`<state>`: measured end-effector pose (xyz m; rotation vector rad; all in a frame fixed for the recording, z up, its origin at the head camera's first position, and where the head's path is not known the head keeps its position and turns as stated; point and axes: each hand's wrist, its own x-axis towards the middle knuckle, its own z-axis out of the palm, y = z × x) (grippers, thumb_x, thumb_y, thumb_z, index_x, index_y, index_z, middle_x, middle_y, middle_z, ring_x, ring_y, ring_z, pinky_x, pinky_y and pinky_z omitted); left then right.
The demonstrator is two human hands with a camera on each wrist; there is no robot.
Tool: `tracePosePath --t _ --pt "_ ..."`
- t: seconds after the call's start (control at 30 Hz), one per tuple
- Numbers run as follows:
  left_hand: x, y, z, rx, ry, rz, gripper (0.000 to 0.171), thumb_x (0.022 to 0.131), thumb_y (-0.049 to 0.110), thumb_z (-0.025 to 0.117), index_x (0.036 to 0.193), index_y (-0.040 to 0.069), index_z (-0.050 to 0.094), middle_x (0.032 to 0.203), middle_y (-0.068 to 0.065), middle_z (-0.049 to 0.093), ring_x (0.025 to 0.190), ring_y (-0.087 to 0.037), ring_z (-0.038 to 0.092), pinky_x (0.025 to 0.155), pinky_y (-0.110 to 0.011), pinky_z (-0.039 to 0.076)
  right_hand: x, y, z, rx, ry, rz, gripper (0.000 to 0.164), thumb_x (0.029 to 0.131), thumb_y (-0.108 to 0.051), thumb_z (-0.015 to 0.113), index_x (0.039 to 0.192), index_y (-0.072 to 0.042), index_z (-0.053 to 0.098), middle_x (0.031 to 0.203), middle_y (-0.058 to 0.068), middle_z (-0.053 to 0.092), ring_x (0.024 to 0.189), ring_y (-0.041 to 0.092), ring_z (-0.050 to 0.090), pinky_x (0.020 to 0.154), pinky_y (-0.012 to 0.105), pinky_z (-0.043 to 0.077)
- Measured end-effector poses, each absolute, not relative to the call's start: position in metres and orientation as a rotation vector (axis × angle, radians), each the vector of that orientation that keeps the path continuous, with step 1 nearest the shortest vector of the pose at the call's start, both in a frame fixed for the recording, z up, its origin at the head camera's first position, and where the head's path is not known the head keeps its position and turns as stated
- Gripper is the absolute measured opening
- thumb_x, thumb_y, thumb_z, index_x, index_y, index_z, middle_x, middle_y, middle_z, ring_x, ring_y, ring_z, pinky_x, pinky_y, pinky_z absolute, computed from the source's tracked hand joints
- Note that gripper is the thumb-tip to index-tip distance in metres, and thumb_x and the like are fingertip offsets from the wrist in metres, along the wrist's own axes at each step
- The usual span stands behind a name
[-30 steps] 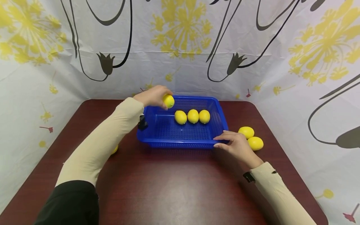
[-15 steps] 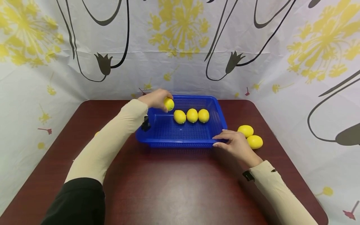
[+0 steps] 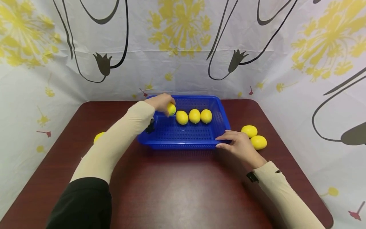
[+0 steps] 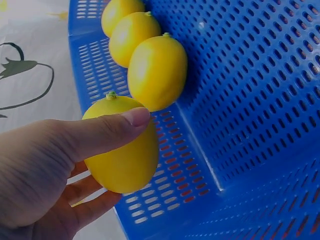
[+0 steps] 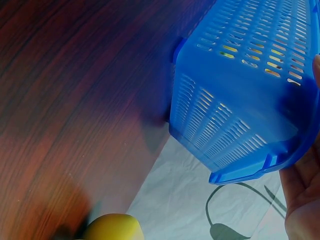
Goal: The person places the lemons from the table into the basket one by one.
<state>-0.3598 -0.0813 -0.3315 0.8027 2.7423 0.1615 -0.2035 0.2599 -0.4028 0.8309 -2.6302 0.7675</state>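
My left hand [image 3: 161, 103] grips a yellow lemon [image 4: 127, 150] at the left end of a blue perforated basket [image 3: 183, 144], thumb over its near side and fingers beneath. Inside the basket, three lemons [image 3: 194, 116] sit in a row along the far side, and the held one is just left of that row. At the basket's front right corner, my right hand [image 3: 240, 146] pinches the rim between thumb and fingers. The right wrist view shows the basket's outer wall [image 5: 225, 115] and only the edge of that hand.
Two lemons [image 3: 258, 142] lie on the dark red-brown table [image 3: 177, 187] to the right of the basket. Another lemon [image 3: 98, 136] lies at the left, partly hidden behind my left sleeve. A patterned white cloth [image 3: 183, 76] stands behind and beside the table.
My left hand has come down and slightly right with its lemon, closer to the row in the basket. The lemon at the left shows more beside my sleeve. My right hand keeps its hold.
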Motion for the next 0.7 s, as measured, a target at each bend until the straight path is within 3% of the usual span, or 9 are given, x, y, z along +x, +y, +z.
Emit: tracePosePath --t 0.4,0.7 --pt "-0.361 -0.072 -0.345 0.766 2.710 0.081 0.061 0.081 0.011 0.081 0.137 0.004 0.058 0.139 -0.013 0.059 0.127 -0.029 0.056 0.105 -0.041 0.050 -0.202 0.260 -0.402 0.831 -2.636 0.774 0.026 0.076 -0.021 0.084 0.101 -0.017 0.079 0.100 0.002 0.078 0.120 0.036 0.064 0.070 0.033 0.061" --pt "-0.362 -0.068 -0.354 0.741 2.696 0.031 0.065 0.080 0.009 0.081 0.140 0.006 0.055 0.144 -0.013 0.055 0.133 -0.029 0.052 0.108 -0.042 0.048 -0.204 0.261 -0.403 0.838 -2.622 0.778 0.026 0.076 -0.020 0.085 0.100 -0.017 0.080 0.099 0.002 0.078 0.119 0.037 0.064 0.070 0.032 0.061"
